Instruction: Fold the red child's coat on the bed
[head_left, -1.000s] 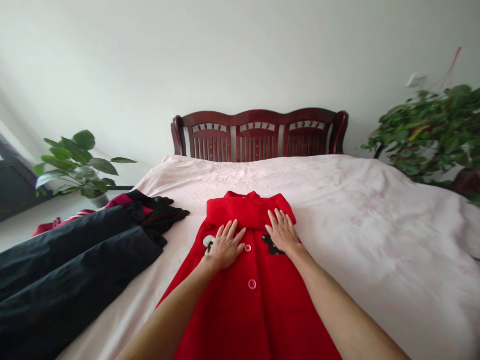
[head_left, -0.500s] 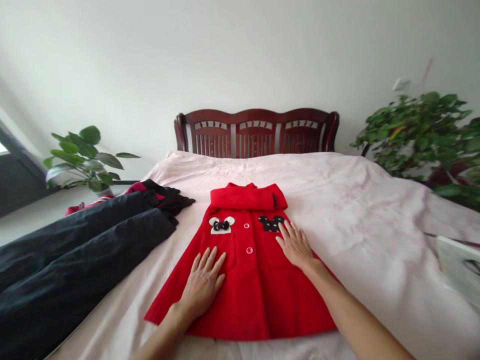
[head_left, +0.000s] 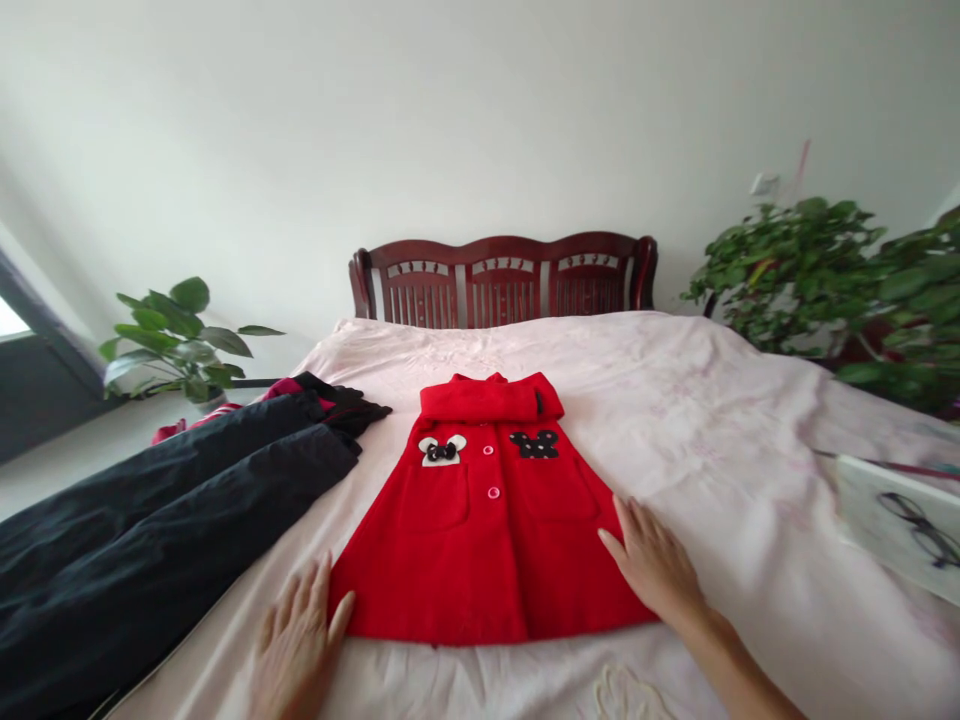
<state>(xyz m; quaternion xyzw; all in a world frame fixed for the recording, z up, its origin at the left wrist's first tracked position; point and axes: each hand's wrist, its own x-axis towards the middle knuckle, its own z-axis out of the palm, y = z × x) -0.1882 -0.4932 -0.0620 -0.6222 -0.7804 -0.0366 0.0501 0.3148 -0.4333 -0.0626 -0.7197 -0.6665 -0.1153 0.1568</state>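
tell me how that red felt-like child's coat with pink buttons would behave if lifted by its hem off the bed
The red felt-like child's coat lies flat on the pink bedsheet, so it would probably flop and drape rather than hold shape. Its thick-looking cloth suggests some heft, and little slipping. The flat left hand and right hand sit at its lower corners.

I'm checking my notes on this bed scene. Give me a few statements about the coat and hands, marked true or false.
1. The red coat lies flat on the bed. True.
2. The left hand grips the collar. False: it rests flat by the coat's lower left corner.
3. The right hand lies at the coat's lower right edge. True.
4. The black garment covers the coat. False: it lies apart, to its left.
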